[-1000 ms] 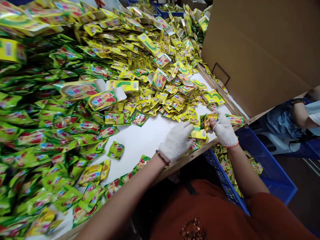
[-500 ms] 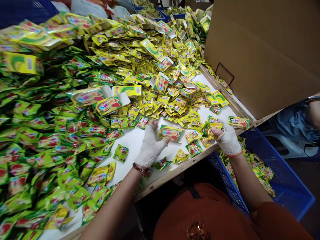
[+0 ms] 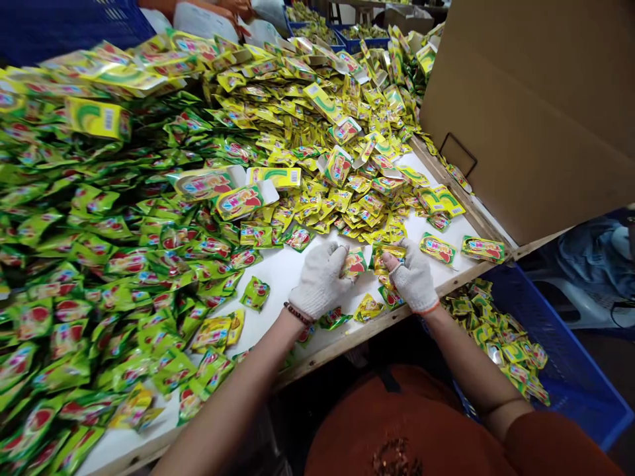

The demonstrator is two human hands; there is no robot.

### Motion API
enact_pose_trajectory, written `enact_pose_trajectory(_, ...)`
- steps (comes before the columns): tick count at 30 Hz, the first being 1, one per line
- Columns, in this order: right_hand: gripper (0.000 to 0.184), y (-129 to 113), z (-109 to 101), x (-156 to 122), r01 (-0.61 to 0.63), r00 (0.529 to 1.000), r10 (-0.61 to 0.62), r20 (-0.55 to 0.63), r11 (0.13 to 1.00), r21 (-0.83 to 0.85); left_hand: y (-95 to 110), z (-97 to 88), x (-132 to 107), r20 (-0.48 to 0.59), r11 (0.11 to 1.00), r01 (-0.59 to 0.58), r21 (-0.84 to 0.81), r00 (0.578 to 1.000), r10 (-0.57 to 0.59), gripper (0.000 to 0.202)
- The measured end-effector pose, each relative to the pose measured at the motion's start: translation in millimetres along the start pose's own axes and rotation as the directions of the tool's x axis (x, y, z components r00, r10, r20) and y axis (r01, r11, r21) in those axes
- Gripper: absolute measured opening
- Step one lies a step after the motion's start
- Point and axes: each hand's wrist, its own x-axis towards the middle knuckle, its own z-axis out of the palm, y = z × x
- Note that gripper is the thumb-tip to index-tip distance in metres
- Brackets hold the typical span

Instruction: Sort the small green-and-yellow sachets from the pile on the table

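My left hand (image 3: 321,281), in a white fingerless glove, grips a small green-and-yellow printed carton (image 3: 354,263) by its left end. Close to its right, my gloved right hand (image 3: 415,276) pinches yellow snack packets (image 3: 389,255) between thumb and fingers; how many is hidden. Both hands are low over the white tabletop (image 3: 278,271) near its front edge. Just below them lie a loose yellow packet (image 3: 368,308) and a green packet (image 3: 333,318). Beyond my right hand rests another printed carton (image 3: 437,248), with a similar carton (image 3: 483,249) beside it.
Green packets (image 3: 99,277) are heaped on the left, yellow packets (image 3: 357,205) at the middle and back, with open cartons (image 3: 241,201) among them. A wooden rim (image 3: 342,347) edges the table. Large cardboard (image 3: 536,112) stands right. A blue crate (image 3: 570,370) with packets sits below.
My left hand has closed on a carton after being spread over the table. My right hand has moved left with its packets, uncovering a carton. The view has shifted slightly.
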Motion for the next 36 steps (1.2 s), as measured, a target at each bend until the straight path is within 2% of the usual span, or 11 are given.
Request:
enact_pose_trajectory(2, 0.04, 0.8, 5.2, 0.5, 0.05, 0.99, -0.062, -0.126, 0.994, -0.097, 5.0, -1.1, -10.1, -0.042, 0.997, 0.012, -0.079, 0.999, -0.015, 0.036)
enact_pose_trajectory(4, 0.038, 3.5, 9.4, 0.9, 0.074, 0.985, -0.098, -0.14, 0.983, -0.17, 9.6, -1.2, -20.7, -0.079, 0.989, 0.026, -0.143, 0.996, -0.037, 0.04)
enact_pose_trajectory(8, 0.04, 9.6, 6.6, 3.5, 0.095, 0.995, -0.092, 0.022, 0.965, -0.246, 11.2, 2.3, -34.2, -0.139, 0.977, 0.07, -0.201, 0.985, -0.099, 0.041)
enact_pose_trajectory(11, 0.04, 8.1, -4.4, 9.4, 0.104, 0.979, -0.053, 0.197, 0.96, -0.258, 8.5, 5.7, -38.5, -0.149, 0.976, -0.008, -0.217, 0.988, -0.025, 0.045)
enact_pose_trajectory(14, 0.033, 1.6, -12.0, 16.1, 0.147, 0.932, -0.048, 0.359, 0.956, -0.254, 8.0, 8.0, -40.7, -0.144, 0.975, -0.087, -0.203, 0.988, 0.059, 0.049)
enact_pose_trajectory(16, 0.03, -2.7, -11.9, 18.2, 0.174, 0.917, -0.055, 0.396, 0.946, -0.273, 8.4, 8.7, -41.3, -0.13, 0.978, -0.097, -0.184, 0.989, 0.074, 0.047)
enact_pose_trajectory(19, 0.031, -6.7, -9.3, 16.4, 0.21, 0.925, -0.092, 0.369, 0.933, -0.293, 7.7, 9.1, -41.0, -0.105, 0.988, -0.063, -0.141, 0.993, 0.048, 0.045)
enact_pose_trajectory(23, 0.024, -8.6, -13.5, 11.4, 0.247, 0.893, -0.14, 0.427, 0.947, -0.206, 5.8, 9.3, -40.6, -0.131, 0.997, 0.001, -0.071, 0.991, -0.01, 0.046)
enact_pose_trajectory(29, 0.013, -8.6, -8.0, 6.9, 0.322, 0.926, -0.239, 0.293, 0.904, -0.28, 10.2, 9.9, -41.6, -0.189, 0.989, -0.134, -0.066, 0.975, 0.12, 0.047)
enact_pose_trajectory(33, 0.016, -11.3, 1.3, 4.7, 0.244, 0.954, -0.18, 0.241, 0.933, -0.265, 12.7, 9.3, -41.3, -0.234, 0.993, -0.1, -0.058, 0.969, 0.084, 0.049)
enact_pose_trajectory(36, 0.019, -12.0, 5.5, 2.6, 0.197, 0.978, -0.171, 0.117, 0.941, -0.275, 13.7, 9.1, -40.9, -0.241, 0.997, -0.052, -0.055, 0.97, 0.038, 0.049)
